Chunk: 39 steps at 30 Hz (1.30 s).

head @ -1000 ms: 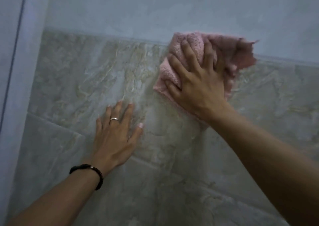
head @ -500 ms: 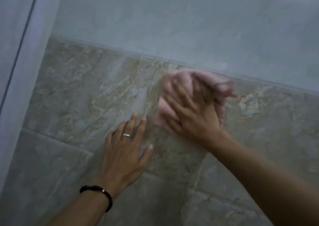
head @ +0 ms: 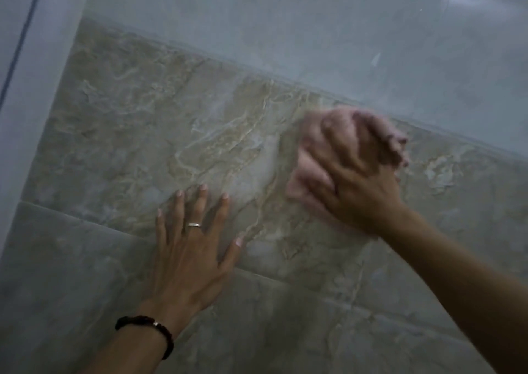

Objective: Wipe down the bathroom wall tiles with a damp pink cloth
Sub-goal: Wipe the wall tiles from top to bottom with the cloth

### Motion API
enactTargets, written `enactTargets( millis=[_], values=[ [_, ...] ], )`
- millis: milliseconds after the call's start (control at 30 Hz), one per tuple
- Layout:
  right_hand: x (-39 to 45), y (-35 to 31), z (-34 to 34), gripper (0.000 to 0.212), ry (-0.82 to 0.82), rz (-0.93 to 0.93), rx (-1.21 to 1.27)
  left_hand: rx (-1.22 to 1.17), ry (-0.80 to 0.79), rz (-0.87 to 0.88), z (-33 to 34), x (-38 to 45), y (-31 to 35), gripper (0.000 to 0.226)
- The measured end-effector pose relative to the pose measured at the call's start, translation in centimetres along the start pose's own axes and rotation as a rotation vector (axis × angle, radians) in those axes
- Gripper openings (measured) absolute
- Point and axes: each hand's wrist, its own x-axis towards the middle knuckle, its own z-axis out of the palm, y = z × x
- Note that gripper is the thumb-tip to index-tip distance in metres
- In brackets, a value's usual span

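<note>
our right hand, blurred, seems to clutch the pink cloth against the wall tiles while our left hand lies flat, fingers spread.

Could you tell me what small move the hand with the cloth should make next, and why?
Probably sweep the pink cloth leftward across the marbled tile. The right hand presses it near the tile's upper right edge, and the left hand rests flat lower down, bracing, so that stretch lies open.
</note>
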Motion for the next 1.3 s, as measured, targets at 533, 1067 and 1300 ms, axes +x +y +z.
enactTargets(
  millis=[533, 1067, 1300],
  values=[
    [-8.3, -10.2, 1.6, 0.075, 0.047, 1.004, 0.176, -0.059, -0.041, 0.037, 1.2, -4.0, -1.8, 0.073],
    [-7.7, -18.1, 2.0, 0.071, -0.024, 0.367, 0.267, -0.019, 0.041, -0.007, 0.6, -3.4, -3.2, 0.075],
    [-4.3, -12.1, 1.7, 0.066, 0.08, 0.384, 0.124, -0.064, 0.021, -0.155, -0.7, -2.9, -6.1, 0.075]
  ],
)
